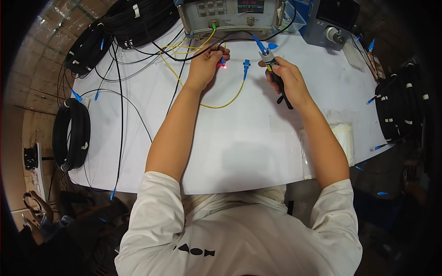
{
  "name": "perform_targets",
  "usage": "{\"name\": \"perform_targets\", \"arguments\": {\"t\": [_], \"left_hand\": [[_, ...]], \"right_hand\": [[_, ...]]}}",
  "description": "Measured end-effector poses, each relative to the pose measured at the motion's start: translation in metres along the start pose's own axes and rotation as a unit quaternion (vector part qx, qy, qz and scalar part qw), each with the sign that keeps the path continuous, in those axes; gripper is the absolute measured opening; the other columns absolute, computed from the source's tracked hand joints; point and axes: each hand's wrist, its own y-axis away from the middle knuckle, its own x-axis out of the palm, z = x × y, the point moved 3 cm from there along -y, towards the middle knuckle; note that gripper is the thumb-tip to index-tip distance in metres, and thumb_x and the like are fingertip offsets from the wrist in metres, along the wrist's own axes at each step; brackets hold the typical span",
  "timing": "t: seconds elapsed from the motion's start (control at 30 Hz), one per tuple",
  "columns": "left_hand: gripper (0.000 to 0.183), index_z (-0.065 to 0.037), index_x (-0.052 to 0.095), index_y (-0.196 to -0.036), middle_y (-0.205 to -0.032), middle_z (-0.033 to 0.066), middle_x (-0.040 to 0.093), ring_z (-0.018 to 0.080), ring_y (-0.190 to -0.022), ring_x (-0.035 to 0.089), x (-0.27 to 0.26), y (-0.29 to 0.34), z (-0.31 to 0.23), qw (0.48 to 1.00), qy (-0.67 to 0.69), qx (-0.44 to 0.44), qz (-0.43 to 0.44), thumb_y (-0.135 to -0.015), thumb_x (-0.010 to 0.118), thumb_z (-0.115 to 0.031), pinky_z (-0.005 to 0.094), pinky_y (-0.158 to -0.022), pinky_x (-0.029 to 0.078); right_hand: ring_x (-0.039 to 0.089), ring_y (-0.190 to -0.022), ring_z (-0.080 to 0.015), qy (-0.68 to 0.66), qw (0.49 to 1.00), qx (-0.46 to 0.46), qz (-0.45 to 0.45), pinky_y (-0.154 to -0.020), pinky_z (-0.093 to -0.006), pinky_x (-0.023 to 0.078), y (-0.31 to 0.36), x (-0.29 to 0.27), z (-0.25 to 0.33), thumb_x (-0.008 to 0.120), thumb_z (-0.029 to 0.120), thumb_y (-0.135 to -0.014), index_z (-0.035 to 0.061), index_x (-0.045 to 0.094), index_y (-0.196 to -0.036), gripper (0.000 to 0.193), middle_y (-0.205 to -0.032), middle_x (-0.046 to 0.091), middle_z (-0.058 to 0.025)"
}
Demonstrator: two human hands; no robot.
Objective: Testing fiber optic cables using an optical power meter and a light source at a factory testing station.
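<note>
My left hand pinches a black cable's blue connector tip, and a small red light glows right at it. My right hand grips a black pen-shaped tool with a pale head, which has a blue connector plugged into its top. A yellow cable curves across the white table between the two hands and ends in a loose blue connector lying on the table.
A grey bench instrument with a display stands at the back, cables plugged into its front. A second grey device is at the back right. Black cable coils lie at the left, back left and right. A clear bag of white wipes lies right.
</note>
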Motion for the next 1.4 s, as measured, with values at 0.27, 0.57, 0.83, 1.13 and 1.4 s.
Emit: {"name": "perform_targets", "arguments": {"t": [0.27, 0.57, 0.83, 1.13, 1.4], "left_hand": [[0.017, 0.005, 0.058, -0.112, -0.111, 0.0136, 0.068, 0.0203, -0.103, 0.067, 0.011, 0.004, -0.012, 0.993, -0.081, 0.087, -0.009, -0.1, 0.05, -0.005, 0.0297, -0.093, 0.053], [0.017, 0.003, 0.057, -0.114, -0.111, 0.0137, 0.069, 0.0183, -0.103, 0.066, 0.018, 0.006, -0.063, 0.976, -0.081, 0.198, -0.049, -0.099, 0.051, -0.003, 0.0286, -0.092, 0.053], [0.017, 0.005, 0.057, -0.113, -0.112, 0.0148, 0.07, 0.0204, -0.104, 0.068, -0.007, 0.008, -0.094, 0.934, -0.102, 0.319, -0.125, -0.099, 0.054, -0.005, 0.0285, -0.092, 0.052], [0.019, 0.005, 0.057, -0.116, -0.112, 0.0151, 0.07, 0.0224, -0.105, 0.067, -0.002, 0.01, -0.097, 0.937, -0.105, 0.314, -0.112, -0.099, 0.055, -0.005, 0.0292, -0.093, 0.053], [0.019, 0.005, 0.057, -0.115, -0.112, 0.0147, 0.07, 0.0219, -0.105, 0.067, 0.002, 0.011, -0.096, 0.939, -0.112, 0.307, -0.103, -0.099, 0.056, -0.006, 0.0299, -0.094, 0.052]], "right_hand": [[0.044, -0.059, -0.0078, -0.001, 1.0, 0.002, 0.006, -0.052, -0.0236, 0.037, -0.001, -0.001, -0.001, 0.036, 0.022, -0.093, -0.002, 0.061, -0.115, 0.041, -0.074, 0.053, 0.0], [0.044, -0.06, -0.0078, 0.0, 1.0, -0.006, 0.01, -0.053, -0.0235, 0.037, 0.001, -0.006, 0.0, 0.036, 0.022, -0.093, -0.0029, 0.061, -0.115, 0.042, -0.076, 0.053, -0.0002], [0.044, -0.06, -0.0077, 0.007, 1.0, -0.017, 0.013, -0.053, -0.023, 0.037, 0.001, -0.002, 0.001, 0.036, 0.021, -0.093, -0.0027, 0.062, -0.115, 0.042, -0.076, 0.053, -0.0003], [0.043, -0.059, -0.0076, 0.009, 1.0, -0.014, 0.018, -0.053, -0.0231, 0.036, 0.002, -0.001, 0.003, 0.036, 0.023, -0.092, -0.0016, 0.063, -0.115, 0.043, -0.075, 0.052, 0.0], [0.044, -0.06, -0.0082, 0.013, 1.0, -0.013, 0.014, -0.054, -0.0236, 0.036, 0.002, -0.001, 0.003, 0.036, 0.022, -0.092, -0.0017, 0.063, -0.115, 0.043, -0.075, 0.053, 0.0]]}}
